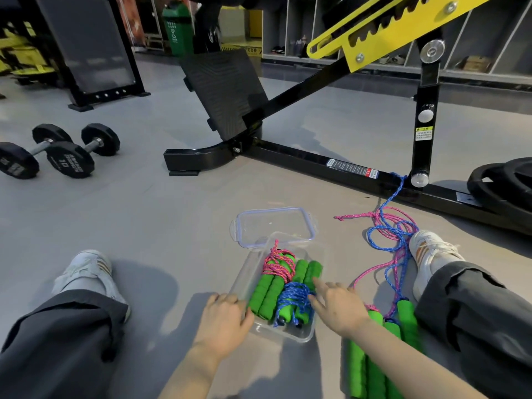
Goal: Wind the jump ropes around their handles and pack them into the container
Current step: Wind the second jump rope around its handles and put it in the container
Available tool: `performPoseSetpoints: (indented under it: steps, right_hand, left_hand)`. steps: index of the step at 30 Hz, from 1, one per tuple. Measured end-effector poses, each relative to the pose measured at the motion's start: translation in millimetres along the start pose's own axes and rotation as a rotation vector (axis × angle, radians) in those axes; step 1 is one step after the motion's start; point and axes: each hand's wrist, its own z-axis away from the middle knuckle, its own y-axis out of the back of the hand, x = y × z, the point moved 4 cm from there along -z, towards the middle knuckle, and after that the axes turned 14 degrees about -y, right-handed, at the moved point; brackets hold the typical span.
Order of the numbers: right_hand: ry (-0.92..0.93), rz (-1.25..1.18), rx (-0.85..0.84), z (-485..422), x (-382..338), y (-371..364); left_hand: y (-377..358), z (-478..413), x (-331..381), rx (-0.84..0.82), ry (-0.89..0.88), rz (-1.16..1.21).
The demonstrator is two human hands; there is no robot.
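Observation:
A clear plastic container (244, 272) sits on the floor between my legs. Inside it lie two wound jump ropes with green foam handles: one wrapped in pink cord (276, 269) on the left, one wrapped in blue cord (293, 298) on the right. My left hand (223, 323) rests on the container's near left rim. My right hand (336, 306) hovers over the container's right side, fingers spread, fingertips touching the blue-wrapped rope. To the right, loose pink and blue cords (388, 234) trail across the floor to several green handles (383, 341) under my right forearm.
The container's clear lid (275, 226) lies just beyond it. A black and yellow gym machine frame (316, 165) crosses the floor ahead; a blue cord runs up to it. Dumbbells (57, 151) lie at left, weight plates (503, 182) at right. My shoes (426, 254) flank the ropes.

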Motion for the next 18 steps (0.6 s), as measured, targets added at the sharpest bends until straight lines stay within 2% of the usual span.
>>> performPoseSetpoints:
  steps: [5,8,12,15,16,18]
  right_hand:
    - [0.016,-0.085,-0.101,3,-5,-8]
    - [0.140,0.003,-0.136,-16,-1,4]
    - [0.262,0.237,-0.028,-32,-4,13]
    - [0.394,0.146,0.242,-14,-13,8]
    - [0.466,0.101,0.244,0,-18,5]
    - [0.611,0.166,0.180,20,-21,-14]
  left_hand:
    - [15,0,1,0.092,-0.059,0.056]
    - [19,-5,-11,0.106,-0.106,-0.035]
    - [-4,-7,-21,-0.064,-0.237,-0.198]
    - [-16,-3,-16,-0.088,-0.227,-0.220]
    - [-19,-3,-15,-0.068,-0.225,-0.243]
    - [-19,-4,-12,-0.065,-0.211,-0.282]
